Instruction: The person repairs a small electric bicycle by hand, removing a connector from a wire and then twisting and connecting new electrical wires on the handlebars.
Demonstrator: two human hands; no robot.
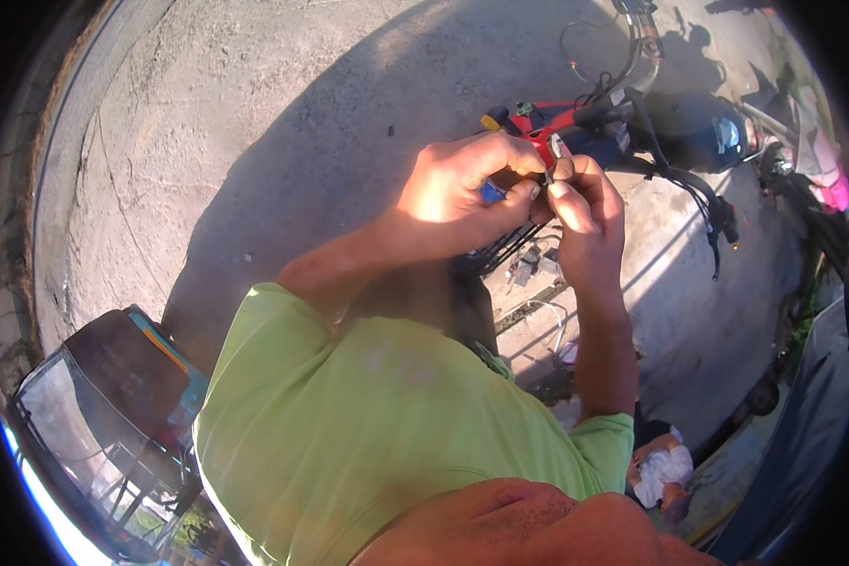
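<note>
My left hand [472,193] and my right hand [585,208] meet in front of me, fingers curled and fingertips pinched around a small part [547,177] that is too small and hidden to name. A blue object [491,192] shows between the fingers and thumb of my left hand; whether it is held or lies behind them I cannot tell. Just beyond my hands is a red piece [564,118] on a two-wheeler [689,132] with black handlebars, cables and a dark body. A black wire rack or basket [491,255] shows partly below my hands.
Small metal pieces [528,264] lie below my hands on the concrete ground [141,170]. A vehicle with a dark seat [113,396] stands at lower left. A person in a white top [660,472] is at lower right, and a pink object [830,189] is at the right edge.
</note>
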